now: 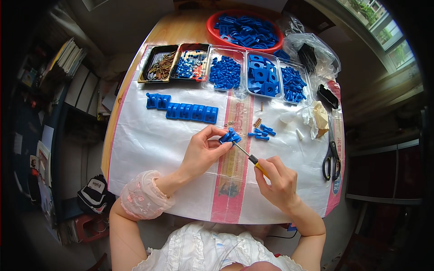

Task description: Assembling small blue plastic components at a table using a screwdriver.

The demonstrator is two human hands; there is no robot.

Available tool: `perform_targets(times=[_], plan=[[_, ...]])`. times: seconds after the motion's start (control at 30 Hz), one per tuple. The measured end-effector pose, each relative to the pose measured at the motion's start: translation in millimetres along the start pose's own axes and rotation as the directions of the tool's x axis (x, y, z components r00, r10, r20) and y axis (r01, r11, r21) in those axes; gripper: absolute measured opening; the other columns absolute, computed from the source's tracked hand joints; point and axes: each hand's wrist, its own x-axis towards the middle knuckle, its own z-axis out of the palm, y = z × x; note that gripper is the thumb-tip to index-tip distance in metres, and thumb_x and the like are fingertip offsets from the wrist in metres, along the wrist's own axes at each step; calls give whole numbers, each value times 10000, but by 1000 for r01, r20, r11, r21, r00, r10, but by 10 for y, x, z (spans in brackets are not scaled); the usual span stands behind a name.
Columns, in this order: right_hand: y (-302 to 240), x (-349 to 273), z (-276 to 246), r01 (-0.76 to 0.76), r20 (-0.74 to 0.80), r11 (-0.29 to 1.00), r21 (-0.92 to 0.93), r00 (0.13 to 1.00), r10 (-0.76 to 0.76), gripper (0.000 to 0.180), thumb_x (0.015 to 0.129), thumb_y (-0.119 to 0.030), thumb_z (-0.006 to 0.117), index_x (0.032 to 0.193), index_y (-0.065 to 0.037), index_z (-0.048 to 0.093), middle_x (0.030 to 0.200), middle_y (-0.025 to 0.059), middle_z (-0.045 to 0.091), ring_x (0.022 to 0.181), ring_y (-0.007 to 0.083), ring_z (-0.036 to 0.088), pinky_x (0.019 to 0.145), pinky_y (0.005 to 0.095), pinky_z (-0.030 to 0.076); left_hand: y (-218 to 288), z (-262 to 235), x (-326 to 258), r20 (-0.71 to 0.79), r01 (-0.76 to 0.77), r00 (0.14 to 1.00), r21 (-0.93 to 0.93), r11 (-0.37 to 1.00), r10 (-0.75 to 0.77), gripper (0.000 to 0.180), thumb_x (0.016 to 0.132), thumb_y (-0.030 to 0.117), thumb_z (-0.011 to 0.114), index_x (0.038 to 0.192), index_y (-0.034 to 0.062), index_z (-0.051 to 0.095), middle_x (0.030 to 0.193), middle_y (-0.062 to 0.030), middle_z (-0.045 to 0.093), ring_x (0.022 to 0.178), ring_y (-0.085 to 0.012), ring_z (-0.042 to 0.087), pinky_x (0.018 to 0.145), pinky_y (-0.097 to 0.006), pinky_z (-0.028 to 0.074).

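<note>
Between the fingers of my left hand (202, 152) is a small blue plastic part (230, 136) with a raised piece on it. My right hand (279, 181) is closed around the yellow and black handle of a screwdriver (259, 166). The screwdriver's metal shaft slants up to the left, and its tip meets the lower edge of the blue part. Just right of the part lie several loose blue pegs (261, 133) and a few copper-coloured screws (257, 122). Small nuts (231, 122) rest just above it. A row of blue assembled parts (191, 112) stands to the left.
Along the back are a tray of brass-coloured screws (161, 65), a tray of small hardware (192, 64) and clear boxes of blue pieces (224, 72). Behind them sits a red basin (211, 32) of blue parts. Black scissors (332, 159) and crumpled paper (320, 119) lie at the right.
</note>
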Motion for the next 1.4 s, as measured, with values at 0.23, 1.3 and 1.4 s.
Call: perform_targets(times=[0.23,1.3,1.4], plan=[[25,-60,58,-128,69,977,168,991,117,327,834,13,770,1128,-8,628,796,112,647,579,250,638,501,341,490,34,5,-16,13,1,1000,50,999,-2,225,942,-14,708,1130,11,588,1353,-162,605,1057,-183,717,848,-257,617],[66,-109,180,-319,163,898,303,946,281,277,879,-49,761,1054,12,556,955,180,621,762,378,673,612,419,538,96,-54,52,-10,-149,986,399,905,167,183,897,23,753,1029,-10,631,1139,-136,729,772,-85,696,617,-214,572],[96,-77,164,-254,101,930,267,967,235,252,871,-65,774,1030,2,590,916,163,632,720,342,674,581,398,529,75,-69,48,-2,-153,986,401,903,167,185,901,14,749,1039,-9,629,1189,-140,714,760,-70,683,622,-207,563]])
